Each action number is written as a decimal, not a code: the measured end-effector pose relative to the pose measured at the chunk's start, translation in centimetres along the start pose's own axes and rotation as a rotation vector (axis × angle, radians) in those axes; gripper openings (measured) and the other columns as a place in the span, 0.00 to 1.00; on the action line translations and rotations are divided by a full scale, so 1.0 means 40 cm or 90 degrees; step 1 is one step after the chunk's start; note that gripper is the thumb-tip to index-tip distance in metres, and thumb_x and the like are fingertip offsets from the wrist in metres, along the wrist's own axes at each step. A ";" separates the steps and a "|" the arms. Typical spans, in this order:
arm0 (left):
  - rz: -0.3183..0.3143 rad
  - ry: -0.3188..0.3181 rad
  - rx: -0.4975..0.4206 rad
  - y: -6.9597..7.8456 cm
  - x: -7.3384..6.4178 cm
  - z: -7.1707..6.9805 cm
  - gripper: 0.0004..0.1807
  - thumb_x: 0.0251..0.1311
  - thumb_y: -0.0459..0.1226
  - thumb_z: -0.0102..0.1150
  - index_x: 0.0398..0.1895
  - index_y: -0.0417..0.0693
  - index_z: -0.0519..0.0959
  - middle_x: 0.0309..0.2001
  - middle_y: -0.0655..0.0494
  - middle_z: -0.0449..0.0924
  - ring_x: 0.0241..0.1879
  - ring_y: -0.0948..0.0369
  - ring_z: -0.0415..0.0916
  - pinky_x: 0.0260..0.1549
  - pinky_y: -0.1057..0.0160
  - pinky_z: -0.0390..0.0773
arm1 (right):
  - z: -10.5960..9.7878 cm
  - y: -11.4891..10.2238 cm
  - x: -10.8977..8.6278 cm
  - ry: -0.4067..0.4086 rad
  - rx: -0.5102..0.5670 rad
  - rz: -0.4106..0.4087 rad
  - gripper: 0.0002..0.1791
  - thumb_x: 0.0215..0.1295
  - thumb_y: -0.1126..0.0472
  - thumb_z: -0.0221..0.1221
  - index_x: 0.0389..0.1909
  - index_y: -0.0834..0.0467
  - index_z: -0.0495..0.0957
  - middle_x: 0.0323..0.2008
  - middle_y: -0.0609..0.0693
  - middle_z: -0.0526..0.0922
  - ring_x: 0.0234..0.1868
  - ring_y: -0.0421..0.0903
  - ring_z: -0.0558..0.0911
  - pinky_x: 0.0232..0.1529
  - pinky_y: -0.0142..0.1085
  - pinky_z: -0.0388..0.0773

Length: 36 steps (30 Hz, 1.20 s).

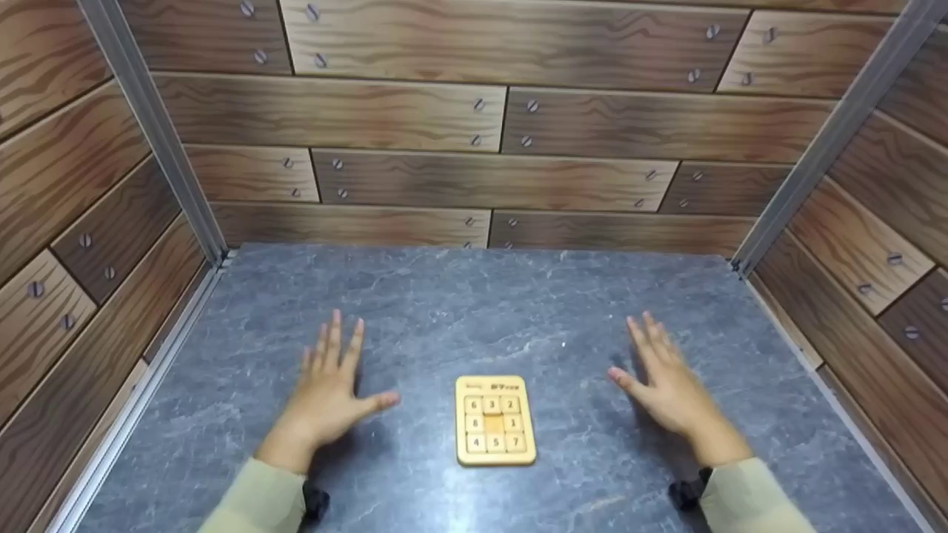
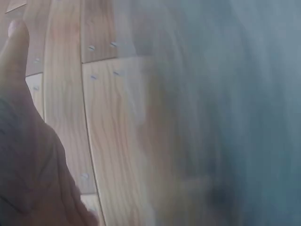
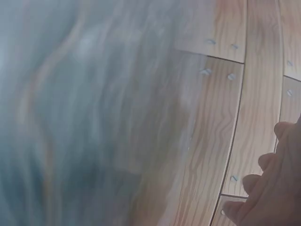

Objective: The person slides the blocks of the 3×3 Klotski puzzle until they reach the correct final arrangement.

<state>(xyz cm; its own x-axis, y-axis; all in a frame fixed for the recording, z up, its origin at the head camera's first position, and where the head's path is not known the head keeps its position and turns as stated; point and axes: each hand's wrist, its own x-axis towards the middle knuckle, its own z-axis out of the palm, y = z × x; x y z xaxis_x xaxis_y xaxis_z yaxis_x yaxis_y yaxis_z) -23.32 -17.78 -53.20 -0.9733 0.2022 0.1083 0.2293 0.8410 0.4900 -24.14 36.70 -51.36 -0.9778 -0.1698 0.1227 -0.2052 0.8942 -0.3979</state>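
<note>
A yellow sliding number puzzle point(image 1: 495, 457) lies on the grey marbled tabletop point(image 1: 474, 303), its tiles numbered and the middle slot without a tile. To its left, my left hand point(image 1: 326, 392) is spread with straight fingers and the thumb pointing toward the puzzle, apart from it. On the other side my right hand point(image 1: 666, 385) is likewise spread, farther from the puzzle, holding nothing. Part of the left hand point(image 2: 33, 155) shows in the left wrist view, and the fingertips of the right hand point(image 3: 268, 183) in the right wrist view; neither wrist view shows the puzzle.
Wood-plank-patterned panels point(image 1: 415, 118) with printed screws enclose the table at the back and both sides. Grey metal posts point(image 1: 159, 133) stand at the back corners, and a metal rail point(image 1: 148, 385) runs along the left edge. A black wrist strap point(image 1: 689, 490) shows at the right sleeve.
</note>
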 end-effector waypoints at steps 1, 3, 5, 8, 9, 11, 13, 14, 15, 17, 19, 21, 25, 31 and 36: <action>-0.002 -0.025 -0.019 0.014 -0.010 0.003 0.74 0.64 0.73 0.70 0.96 0.55 0.33 0.94 0.44 0.16 0.92 0.30 0.24 0.89 0.23 0.34 | 0.009 -0.003 -0.008 0.000 0.007 -0.005 0.53 0.85 0.33 0.56 0.96 0.43 0.38 0.95 0.59 0.35 0.92 0.77 0.46 0.81 0.86 0.50; 0.007 -0.057 -0.057 0.029 -0.026 0.026 0.75 0.65 0.71 0.71 0.96 0.52 0.32 0.94 0.45 0.15 0.93 0.33 0.23 0.90 0.25 0.36 | 0.027 -0.011 -0.024 0.000 0.027 -0.019 0.52 0.85 0.35 0.57 0.96 0.44 0.39 0.95 0.60 0.38 0.90 0.79 0.52 0.76 0.88 0.56; 0.017 -0.083 -0.092 0.046 -0.036 0.043 0.75 0.66 0.69 0.72 0.95 0.50 0.31 0.94 0.48 0.17 0.94 0.36 0.22 0.91 0.27 0.35 | 0.042 -0.020 -0.034 0.005 0.059 -0.043 0.51 0.86 0.39 0.59 0.96 0.45 0.41 0.95 0.60 0.42 0.89 0.78 0.55 0.76 0.87 0.59; 0.042 -0.098 -0.120 0.073 -0.041 0.058 0.74 0.66 0.68 0.73 0.95 0.51 0.31 0.95 0.51 0.21 0.94 0.42 0.22 0.92 0.30 0.35 | 0.056 -0.036 -0.038 0.011 0.105 -0.080 0.49 0.85 0.44 0.61 0.96 0.45 0.45 0.94 0.59 0.46 0.89 0.75 0.57 0.79 0.84 0.59; 0.049 -0.097 -0.122 0.081 -0.041 0.061 0.74 0.65 0.68 0.74 0.95 0.52 0.33 0.95 0.51 0.22 0.95 0.42 0.23 0.92 0.30 0.37 | 0.059 -0.042 -0.039 0.010 0.116 -0.091 0.49 0.85 0.46 0.62 0.95 0.46 0.46 0.94 0.59 0.47 0.90 0.74 0.57 0.80 0.83 0.59; 0.060 -0.103 -0.121 0.095 -0.038 0.067 0.74 0.64 0.68 0.75 0.95 0.54 0.33 0.95 0.54 0.23 0.95 0.43 0.24 0.91 0.30 0.38 | 0.063 -0.053 -0.040 0.007 0.126 -0.107 0.49 0.84 0.47 0.62 0.95 0.46 0.48 0.94 0.58 0.48 0.90 0.72 0.57 0.80 0.83 0.60; 0.074 -0.110 -0.117 0.105 -0.034 0.073 0.74 0.62 0.68 0.76 0.95 0.53 0.36 0.95 0.54 0.23 0.95 0.41 0.26 0.91 0.29 0.39 | 0.065 -0.064 -0.043 0.005 0.129 -0.118 0.48 0.83 0.47 0.63 0.95 0.46 0.49 0.94 0.57 0.49 0.90 0.72 0.57 0.80 0.83 0.60; 0.079 -0.118 -0.115 0.110 -0.031 0.077 0.74 0.61 0.68 0.77 0.95 0.53 0.37 0.95 0.55 0.23 0.95 0.41 0.27 0.91 0.29 0.40 | 0.066 -0.068 -0.045 0.005 0.127 -0.123 0.48 0.83 0.48 0.63 0.95 0.45 0.50 0.94 0.57 0.49 0.90 0.72 0.58 0.79 0.83 0.61; 0.084 -0.127 -0.116 0.114 -0.028 0.080 0.74 0.61 0.67 0.78 0.96 0.52 0.39 0.95 0.55 0.23 0.95 0.40 0.28 0.91 0.29 0.41 | 0.066 -0.073 -0.046 0.006 0.125 -0.129 0.49 0.82 0.48 0.64 0.95 0.45 0.50 0.94 0.57 0.50 0.90 0.72 0.59 0.79 0.83 0.61; 0.093 -0.146 -0.118 0.120 -0.021 0.085 0.73 0.59 0.65 0.80 0.96 0.51 0.42 0.96 0.55 0.26 0.95 0.39 0.30 0.91 0.28 0.41 | 0.068 -0.081 -0.049 0.004 0.121 -0.139 0.49 0.81 0.47 0.65 0.95 0.44 0.51 0.94 0.55 0.50 0.89 0.72 0.60 0.79 0.83 0.62; 0.097 -0.167 -0.117 0.125 -0.015 0.088 0.73 0.58 0.63 0.81 0.96 0.50 0.45 0.96 0.54 0.29 0.95 0.39 0.31 0.91 0.28 0.42 | 0.069 -0.089 -0.051 0.000 0.116 -0.151 0.49 0.80 0.47 0.66 0.94 0.43 0.52 0.94 0.54 0.50 0.88 0.72 0.61 0.78 0.83 0.64; 0.101 -0.182 -0.111 0.132 -0.011 0.089 0.73 0.57 0.65 0.82 0.96 0.50 0.46 0.96 0.53 0.32 0.95 0.39 0.31 0.91 0.27 0.42 | 0.071 -0.096 -0.054 -0.009 0.113 -0.159 0.50 0.79 0.45 0.67 0.94 0.42 0.52 0.94 0.52 0.50 0.88 0.73 0.62 0.76 0.84 0.66; 0.110 -0.206 -0.091 0.147 -0.001 0.092 0.74 0.56 0.70 0.79 0.95 0.51 0.47 0.96 0.54 0.33 0.95 0.41 0.28 0.92 0.28 0.41 | 0.075 -0.113 -0.057 -0.031 0.098 -0.183 0.52 0.78 0.44 0.68 0.94 0.39 0.51 0.94 0.52 0.49 0.88 0.74 0.63 0.75 0.84 0.67; 0.118 -0.229 -0.060 0.172 0.021 0.102 0.77 0.55 0.75 0.76 0.96 0.53 0.44 0.96 0.55 0.31 0.95 0.43 0.26 0.92 0.31 0.38 | 0.072 -0.146 -0.061 -0.075 0.044 -0.212 0.52 0.77 0.39 0.69 0.94 0.37 0.52 0.94 0.48 0.49 0.89 0.66 0.64 0.81 0.76 0.69; 0.126 -0.237 -0.061 0.195 0.035 0.108 0.77 0.54 0.74 0.77 0.96 0.52 0.44 0.96 0.55 0.31 0.95 0.42 0.27 0.92 0.30 0.40 | 0.072 -0.174 -0.065 -0.111 0.009 -0.242 0.50 0.76 0.36 0.68 0.92 0.43 0.60 0.93 0.49 0.55 0.88 0.63 0.67 0.82 0.74 0.69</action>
<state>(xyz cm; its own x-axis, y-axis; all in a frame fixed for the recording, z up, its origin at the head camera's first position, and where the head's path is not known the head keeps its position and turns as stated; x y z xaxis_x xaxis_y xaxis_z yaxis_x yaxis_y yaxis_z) -22.86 -8.77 -52.98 -0.8373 0.5369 -0.1032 0.3918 0.7208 0.5718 -20.28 29.74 -51.54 -0.8241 -0.5561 0.1079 -0.5528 0.7481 -0.3671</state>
